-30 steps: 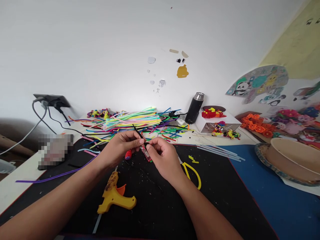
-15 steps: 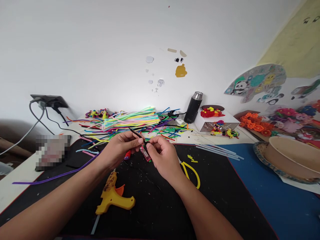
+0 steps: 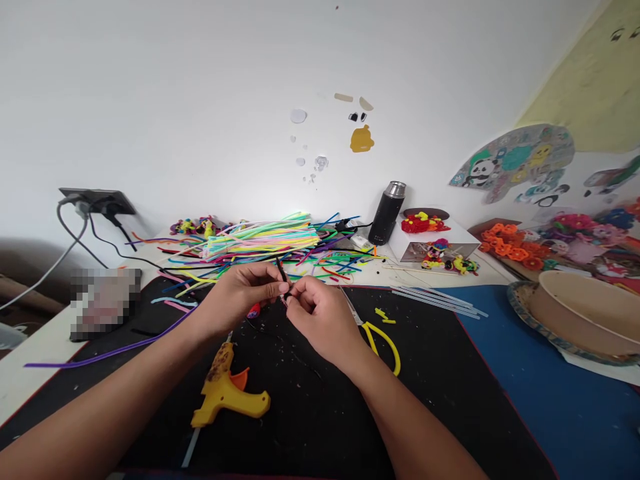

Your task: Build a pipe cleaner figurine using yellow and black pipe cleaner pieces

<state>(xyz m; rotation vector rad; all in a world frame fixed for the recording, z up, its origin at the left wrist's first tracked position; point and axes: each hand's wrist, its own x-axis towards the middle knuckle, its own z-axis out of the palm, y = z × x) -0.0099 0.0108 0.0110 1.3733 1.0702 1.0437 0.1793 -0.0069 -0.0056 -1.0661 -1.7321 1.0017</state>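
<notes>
From where I stand, a yellow glue gun [image 3: 217, 397] lies toward the front edge of the black mat [image 3: 310, 427]. Near the back edge, the left hand [image 3: 245, 293] pinches a black pipe cleaner [image 3: 281, 269] (its free tip points upward); the right hand [image 3: 323, 317] grips it just beside. Rightward rest yellow-handled scissors [image 3: 396, 350].

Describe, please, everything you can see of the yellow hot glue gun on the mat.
The hot glue gun has a yellow, plastic-looking body, an orange trigger and dark brown staining near its front. It lies on its side on the black mat, nozzle pointing away from the person, handle extending to the right. A translucent glue stick protrudes from the rear. Neither the left hand nor the right hand touches it; whether it is hot cannot be seen.
</notes>
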